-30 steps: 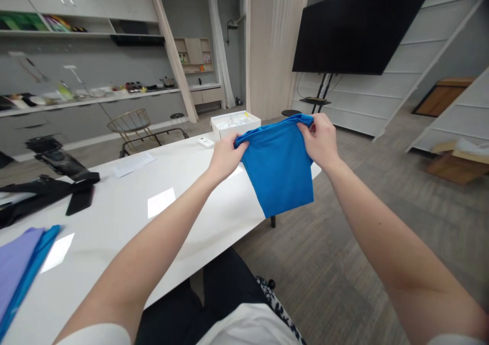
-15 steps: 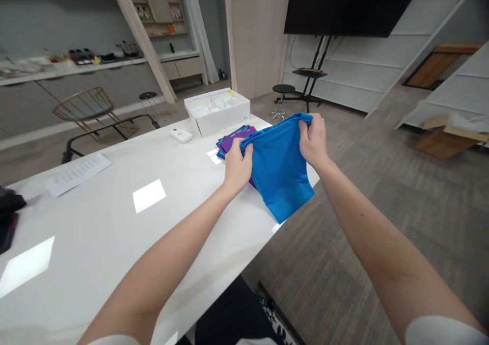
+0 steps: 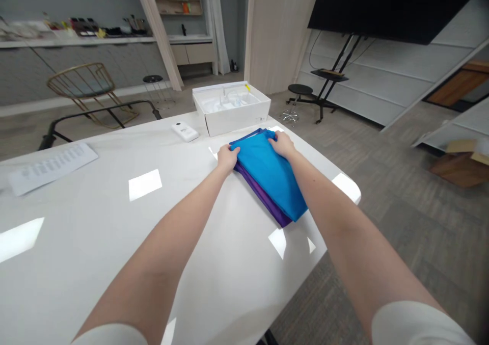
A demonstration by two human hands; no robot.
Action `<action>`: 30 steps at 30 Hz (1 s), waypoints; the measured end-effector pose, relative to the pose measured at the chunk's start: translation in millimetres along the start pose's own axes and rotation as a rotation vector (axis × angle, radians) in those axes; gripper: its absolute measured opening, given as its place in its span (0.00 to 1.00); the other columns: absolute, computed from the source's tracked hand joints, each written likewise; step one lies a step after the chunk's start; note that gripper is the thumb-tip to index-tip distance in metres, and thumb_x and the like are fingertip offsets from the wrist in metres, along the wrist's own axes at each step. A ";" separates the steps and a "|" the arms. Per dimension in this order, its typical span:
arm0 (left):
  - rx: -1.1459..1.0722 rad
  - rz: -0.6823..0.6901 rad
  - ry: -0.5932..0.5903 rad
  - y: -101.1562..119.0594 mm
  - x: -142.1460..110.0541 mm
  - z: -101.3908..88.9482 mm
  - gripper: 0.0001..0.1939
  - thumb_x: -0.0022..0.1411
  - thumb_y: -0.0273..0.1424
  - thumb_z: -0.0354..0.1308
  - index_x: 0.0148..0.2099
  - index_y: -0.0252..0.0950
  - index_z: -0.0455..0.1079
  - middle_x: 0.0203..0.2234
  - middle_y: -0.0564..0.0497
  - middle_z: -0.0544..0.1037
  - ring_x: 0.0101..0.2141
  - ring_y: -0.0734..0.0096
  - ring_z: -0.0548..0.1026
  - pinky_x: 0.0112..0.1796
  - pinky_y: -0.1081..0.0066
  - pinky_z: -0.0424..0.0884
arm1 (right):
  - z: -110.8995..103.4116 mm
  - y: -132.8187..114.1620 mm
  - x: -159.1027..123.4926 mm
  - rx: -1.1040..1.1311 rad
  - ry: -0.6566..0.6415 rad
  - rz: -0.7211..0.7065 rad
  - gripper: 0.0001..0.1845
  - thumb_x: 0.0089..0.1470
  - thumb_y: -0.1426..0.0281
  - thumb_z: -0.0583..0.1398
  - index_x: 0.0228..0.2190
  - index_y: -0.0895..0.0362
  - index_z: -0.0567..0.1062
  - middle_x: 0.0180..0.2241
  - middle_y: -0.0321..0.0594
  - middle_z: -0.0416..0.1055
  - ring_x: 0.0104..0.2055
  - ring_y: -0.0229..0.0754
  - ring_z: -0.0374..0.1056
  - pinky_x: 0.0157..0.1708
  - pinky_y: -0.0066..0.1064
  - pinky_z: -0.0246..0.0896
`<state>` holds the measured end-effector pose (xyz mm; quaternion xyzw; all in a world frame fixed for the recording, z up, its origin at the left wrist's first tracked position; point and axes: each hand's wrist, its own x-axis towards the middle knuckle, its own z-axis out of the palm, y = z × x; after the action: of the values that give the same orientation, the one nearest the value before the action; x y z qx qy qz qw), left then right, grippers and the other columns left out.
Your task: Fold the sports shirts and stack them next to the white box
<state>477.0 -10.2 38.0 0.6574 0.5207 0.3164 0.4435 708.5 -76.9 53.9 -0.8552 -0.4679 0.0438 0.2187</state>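
A folded blue cloth (image 3: 265, 166), perhaps a garment, lies over a folded purple cloth (image 3: 267, 200) on the white table (image 3: 229, 263). My left hand (image 3: 226, 159) pinches the blue cloth's far left corner. At its far right corner, the fingers of my right hand (image 3: 282, 144) close on the same cloth. The purple cloth shows along the left and near edges of the pile; dark blue fabric peeks out at the far edge. Under the blue cloth, most of the pile is hidden.
An open white box (image 3: 237, 118) with clear plastic inside stands just beyond the pile. Left of it are a small white device (image 3: 185, 131) and a printed sheet (image 3: 53, 167). The table's rounded right corner (image 3: 349, 187) lies beyond my right forearm.
Both hands have lowered the blue cloth from the air onto the purple pile, where it now lies flat. The view has swung right from the black gear and the lilac and blue cloths.
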 end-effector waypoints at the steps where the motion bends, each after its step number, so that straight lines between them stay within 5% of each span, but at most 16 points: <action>1: 0.054 0.019 0.017 -4.0 0.3 0.6 0.09 0.62 0.34 0.62 0.43 0.36 0.72 0.37 0.46 0.79 0.41 0.60 0.76 0.44 0.64 0.70 | 7.0 0.3 -2.6 -0.017 -0.018 0.051 0.20 0.63 0.58 0.58 0.51 0.56 0.72 0.53 0.55 0.71 0.55 0.60 0.66 0.52 0.56 0.64; 3: 0.178 0.125 0.118 -2.5 -7.0 1.8 0.14 0.65 0.33 0.59 0.51 0.36 0.71 0.46 0.41 0.78 0.48 0.55 0.75 0.50 0.59 0.70 | 10.5 -0.5 -9.0 -0.036 0.050 0.071 0.29 0.63 0.57 0.58 0.61 0.55 0.64 0.62 0.59 0.63 0.61 0.65 0.61 0.55 0.64 0.60; 6: 0.363 0.487 0.202 11.8 -31.8 8.3 0.20 0.71 0.30 0.50 0.63 0.36 0.65 0.61 0.37 0.70 0.62 0.54 0.67 0.60 0.54 0.62 | 4.0 -4.2 -19.8 0.004 0.186 -0.135 0.33 0.66 0.58 0.53 0.67 0.57 0.58 0.67 0.59 0.58 0.67 0.63 0.55 0.61 0.62 0.56; 9: 0.530 0.760 -0.075 18.8 -59.5 22.5 0.24 0.75 0.35 0.44 0.68 0.36 0.61 0.68 0.40 0.63 0.69 0.57 0.58 0.67 0.55 0.54 | 4.5 -2.7 -36.6 0.072 0.009 -0.387 0.28 0.70 0.59 0.46 0.66 0.53 0.64 0.67 0.49 0.61 0.69 0.54 0.55 0.67 0.53 0.53; 11: 0.643 0.725 -0.266 15.6 -71.6 32.4 0.30 0.75 0.43 0.42 0.72 0.35 0.56 0.71 0.41 0.58 0.71 0.56 0.54 0.69 0.54 0.50 | 9.9 5.6 -50.7 0.037 -0.159 -0.396 0.29 0.71 0.58 0.44 0.67 0.48 0.64 0.69 0.43 0.60 0.72 0.53 0.51 0.68 0.55 0.50; 14: 0.738 0.588 -0.369 9.2 -77.8 40.4 0.38 0.73 0.51 0.40 0.76 0.34 0.49 0.74 0.41 0.51 0.73 0.55 0.47 0.70 0.54 0.44 | 14.1 27.1 -68.9 -0.047 -0.242 -0.246 0.32 0.70 0.51 0.44 0.70 0.44 0.57 0.73 0.39 0.49 0.74 0.56 0.44 0.69 0.60 0.45; 19: 0.775 0.469 -0.312 17.0 -99.2 39.3 0.45 0.69 0.59 0.40 0.76 0.33 0.48 0.74 0.40 0.46 0.73 0.46 0.44 0.70 0.49 0.42 | -5.2 63.7 -91.7 -0.042 -0.271 -0.063 0.37 0.69 0.46 0.44 0.71 0.45 0.55 0.74 0.41 0.46 0.75 0.57 0.43 0.70 0.60 0.42; 25: 0.753 0.731 -0.268 12.3 -178.8 55.2 0.43 0.71 0.55 0.42 0.76 0.32 0.48 0.74 0.41 0.48 0.73 0.54 0.45 0.71 0.51 0.40 | -21.6 87.3 -159.8 0.036 -0.123 -0.134 0.36 0.69 0.47 0.43 0.71 0.46 0.57 0.74 0.40 0.47 0.75 0.55 0.42 0.70 0.62 0.42; 30: 0.736 0.714 -0.264 -8.8 -205.8 65.0 0.45 0.67 0.58 0.49 0.76 0.39 0.48 0.75 0.42 0.45 0.73 0.53 0.44 0.70 0.50 0.42 | -14.2 88.9 -211.2 -0.077 -0.063 -0.122 0.33 0.71 0.50 0.40 0.70 0.44 0.57 0.74 0.37 0.47 0.75 0.51 0.41 0.71 0.59 0.39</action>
<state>477.5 -224.8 12.9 0.9402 0.2807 0.1587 0.1096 664.0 -296.1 2.4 -0.8310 -0.5273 0.0392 0.1728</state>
